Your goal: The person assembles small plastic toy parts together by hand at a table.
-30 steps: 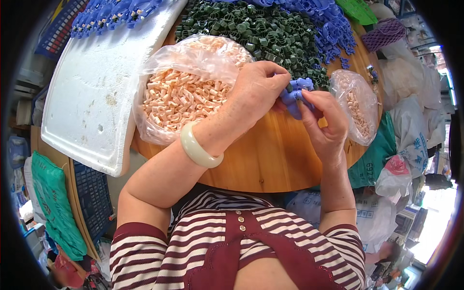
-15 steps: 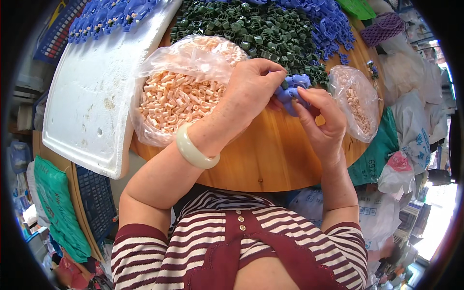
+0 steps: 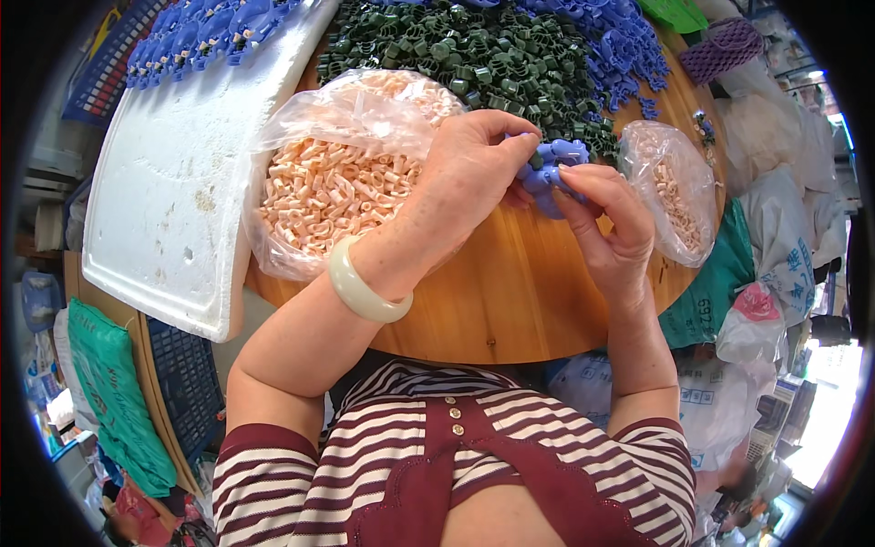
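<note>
Between my two hands is a small blue molded plastic figure piece (image 3: 550,178), with a bit of dark green plastic on its left side. My left hand (image 3: 478,159) pinches it from the left, and those fingertips partly hide the green bit. From the right, the thumb and index finger of my right hand (image 3: 611,219) grip its lower edge. Just beyond my hands lies a heap of dark green plastic parts (image 3: 474,59). Beside my left forearm, an opened clear bag (image 3: 273,232) holds many short pale peach plastic pieces (image 3: 328,196).
A white foam board (image 3: 164,201) at left carries rows of blue figures (image 3: 200,36). Loose blue parts (image 3: 629,55) lie at the back right. A smaller clear bag (image 3: 670,191) of peach pieces sits near the round wooden table's (image 3: 492,301) right edge. Plastic bags (image 3: 775,228) hang beyond.
My fingers and the blue piece stay almost in place. Only a very slight shift of my right fingers on its lower edge shows, along with a small shift of the whole view.
</note>
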### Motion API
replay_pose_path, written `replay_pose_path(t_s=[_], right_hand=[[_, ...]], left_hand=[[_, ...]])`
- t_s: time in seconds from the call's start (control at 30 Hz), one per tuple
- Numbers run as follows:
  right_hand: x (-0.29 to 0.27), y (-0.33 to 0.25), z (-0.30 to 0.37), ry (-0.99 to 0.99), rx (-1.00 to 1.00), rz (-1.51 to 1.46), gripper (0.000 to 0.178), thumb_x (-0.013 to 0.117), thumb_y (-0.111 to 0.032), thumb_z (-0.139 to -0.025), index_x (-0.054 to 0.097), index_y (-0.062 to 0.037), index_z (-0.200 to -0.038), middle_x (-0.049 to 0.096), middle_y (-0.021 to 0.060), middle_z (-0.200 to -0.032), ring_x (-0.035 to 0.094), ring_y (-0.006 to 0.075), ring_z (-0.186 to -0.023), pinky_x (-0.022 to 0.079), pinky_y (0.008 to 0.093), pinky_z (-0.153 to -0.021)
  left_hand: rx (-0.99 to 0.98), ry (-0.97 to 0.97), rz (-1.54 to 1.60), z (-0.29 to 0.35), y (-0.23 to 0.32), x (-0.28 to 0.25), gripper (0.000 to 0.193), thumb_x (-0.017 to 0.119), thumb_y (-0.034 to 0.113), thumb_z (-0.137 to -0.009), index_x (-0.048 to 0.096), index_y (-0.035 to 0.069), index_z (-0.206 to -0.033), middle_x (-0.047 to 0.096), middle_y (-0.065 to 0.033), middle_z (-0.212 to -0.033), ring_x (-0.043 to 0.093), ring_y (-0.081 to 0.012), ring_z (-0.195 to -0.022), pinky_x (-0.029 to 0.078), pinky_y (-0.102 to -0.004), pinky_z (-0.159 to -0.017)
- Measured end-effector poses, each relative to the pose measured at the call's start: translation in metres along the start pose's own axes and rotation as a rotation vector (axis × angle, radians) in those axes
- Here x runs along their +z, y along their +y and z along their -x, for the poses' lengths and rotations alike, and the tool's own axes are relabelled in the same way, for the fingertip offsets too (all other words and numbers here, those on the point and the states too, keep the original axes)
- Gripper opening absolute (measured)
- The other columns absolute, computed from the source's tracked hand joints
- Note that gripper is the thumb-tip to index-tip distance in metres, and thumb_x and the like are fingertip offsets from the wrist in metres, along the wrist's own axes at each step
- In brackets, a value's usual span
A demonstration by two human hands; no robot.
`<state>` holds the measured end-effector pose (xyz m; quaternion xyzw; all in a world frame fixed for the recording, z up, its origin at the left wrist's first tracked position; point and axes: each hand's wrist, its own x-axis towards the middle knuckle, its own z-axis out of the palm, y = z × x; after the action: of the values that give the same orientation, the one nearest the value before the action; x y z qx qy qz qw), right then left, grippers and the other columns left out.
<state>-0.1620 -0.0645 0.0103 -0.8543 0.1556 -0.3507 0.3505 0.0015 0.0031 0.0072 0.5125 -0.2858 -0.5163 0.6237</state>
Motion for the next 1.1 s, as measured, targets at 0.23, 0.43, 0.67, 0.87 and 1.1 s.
replay_pose_path(t_s=[0.23,0.43,0.67,0.87,1.1], right_hand=[[-0.002,0.001,0.0,-0.019,-0.034,0.026,0.03,0.064,0.009,-0.076,0.062,-0.0031,-0.104,0.062,0.0102,-0.095,0.062,0.0176,-0.082,0.052,0.0244,-0.067],[-0.008,-0.008,-0.001,-0.025,-0.036,0.104,0.03,0.066,0.004,-0.075,0.062,-0.0039,-0.104,0.061,0.0097,-0.097,0.061,0.0165,-0.077,0.051,0.025,-0.064],[-0.026,0.01,-0.006,0.361,0.316,-0.177,0.026,0.06,-0.012,-0.086,0.059,-0.0036,-0.11,0.058,0.0051,-0.102,0.047,0.0048,-0.061,0.039,0.0191,-0.053],[-0.042,0.029,-0.007,-0.035,0.532,-0.677,0.031,0.062,-0.014,-0.086,0.057,-0.0042,-0.115,0.059,0.0011,-0.097,0.057,0.0065,-0.075,0.046,0.0211,-0.064],[-0.043,0.03,-0.006,0.038,0.142,-0.49,0.021,0.063,0.004,-0.081,0.06,-0.0021,-0.101,0.058,0.0021,-0.098,0.056,0.0103,-0.091,0.048,0.0249,-0.075]], left_hand=[[0.034,0.016,-0.038,0.001,0.002,0.002,0.021,0.055,0.013,-0.09,0.061,-0.003,-0.102,0.064,-0.0078,-0.076,0.062,-0.0125,-0.061,0.051,-0.0229,-0.056],[0.092,0.004,-0.021,-0.001,0.002,0.0,0.021,0.053,0.011,-0.09,0.061,-0.001,-0.106,0.064,-0.0067,-0.081,0.062,-0.0118,-0.065,0.051,-0.0231,-0.058],[0.359,-0.055,-0.188,0.001,0.003,0.003,0.028,0.05,-0.001,-0.09,0.056,0.003,-0.117,0.058,-0.0013,-0.091,0.056,-0.0071,-0.08,0.048,-0.0212,-0.071],[0.503,-0.086,-0.51,0.006,0.008,0.005,0.033,0.049,-0.007,-0.087,0.057,0.005,-0.117,0.057,0.001,-0.093,0.052,-0.0071,-0.084,0.042,-0.0209,-0.077],[0.741,-0.107,-0.726,0.001,0.013,0.002,0.033,0.054,-0.005,-0.084,0.057,0.003,-0.116,0.062,-0.0084,-0.108,0.058,-0.0177,-0.098,0.045,-0.0265,-0.083]])
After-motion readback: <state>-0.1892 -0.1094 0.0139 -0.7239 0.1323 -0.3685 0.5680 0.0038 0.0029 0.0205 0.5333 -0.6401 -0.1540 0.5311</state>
